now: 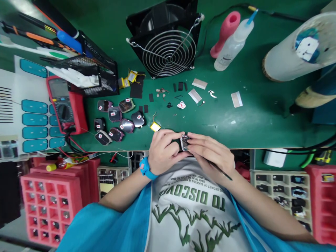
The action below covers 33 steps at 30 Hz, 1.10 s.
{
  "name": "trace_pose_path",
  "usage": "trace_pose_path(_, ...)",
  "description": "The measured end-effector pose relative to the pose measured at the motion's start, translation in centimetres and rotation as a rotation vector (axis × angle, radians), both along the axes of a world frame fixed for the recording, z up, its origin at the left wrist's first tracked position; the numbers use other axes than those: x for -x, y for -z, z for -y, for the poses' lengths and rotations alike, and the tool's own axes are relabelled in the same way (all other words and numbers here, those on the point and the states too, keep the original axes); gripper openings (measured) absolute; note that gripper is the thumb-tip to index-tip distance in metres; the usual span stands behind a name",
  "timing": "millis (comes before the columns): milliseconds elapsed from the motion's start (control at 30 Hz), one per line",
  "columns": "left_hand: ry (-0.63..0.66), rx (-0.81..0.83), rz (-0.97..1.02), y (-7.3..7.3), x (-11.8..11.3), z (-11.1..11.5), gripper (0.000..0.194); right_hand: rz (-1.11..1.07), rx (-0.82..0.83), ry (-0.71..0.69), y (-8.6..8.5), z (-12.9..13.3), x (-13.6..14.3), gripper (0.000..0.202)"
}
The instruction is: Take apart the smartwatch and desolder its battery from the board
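At the bench's front edge, a small opened smartwatch case (184,142) with circuitry inside is between my two hands. My left hand (165,147) grips it from the left, with curled fingers and a blue band on the wrist. The fingers of my right hand (214,151) press together against its right side. A thin dark tool (222,170), perhaps tweezers, sticks out from under my right palm; its tip is hidden. Just beyond my left hand lies a yellow battery cell (155,126) with thin wires. Several watch heads (126,125) with stickers are grouped to the left.
A fan (169,52) with a wire guard stands at the back. Small loose parts (181,105) are scattered in front of it. A multimeter (63,105) and mesh holder (105,73) occupy the left, a dropper bottle (231,49) and white cylinder (283,52) the right.
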<state>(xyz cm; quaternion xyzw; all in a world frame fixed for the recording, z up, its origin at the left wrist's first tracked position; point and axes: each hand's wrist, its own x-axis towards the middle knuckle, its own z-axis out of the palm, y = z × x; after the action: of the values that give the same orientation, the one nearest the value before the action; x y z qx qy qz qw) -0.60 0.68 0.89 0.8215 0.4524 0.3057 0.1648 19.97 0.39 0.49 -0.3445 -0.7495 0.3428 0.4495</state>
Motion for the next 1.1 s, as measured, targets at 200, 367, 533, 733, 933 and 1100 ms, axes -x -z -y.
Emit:
trace_pose_path(200, -0.003, -0.014, -0.009, 0.0, 0.0, -0.1, 0.046, 0.149, -0.131, 0.046, -0.2, 0.8, 0.6, 0.035)
trace_pose_path(367, -0.007, -0.005, -0.005, 0.1, 0.0, 0.0, 0.049, -0.007, 0.081, 0.057, -0.6, 0.4, 0.6, 0.033)
trace_pose_path(533, -0.006, 0.004, 0.004, 0.2, 0.0, 0.1, 0.048, -0.110, 0.224, 0.068, -1.0, -0.5, 0.3, 0.024)
trace_pose_path(733, -0.003, 0.002, 0.015, 0.2, 0.0, 0.1, 0.050, -0.097, 0.187, 0.029, -1.0, -0.7, 0.0, 0.024)
trace_pose_path(933, -0.012, -0.005, -0.005, 0.0, -0.1, 0.1, 0.050, -0.096, 0.163, 0.081, -1.0, -0.5, 0.6, 0.023)
trace_pose_path(1100, -0.017, -0.005, -0.007, 0.1, -0.1, 0.0, 0.049, -0.139, 0.242, 0.096, -1.2, -0.5, 0.6, 0.024)
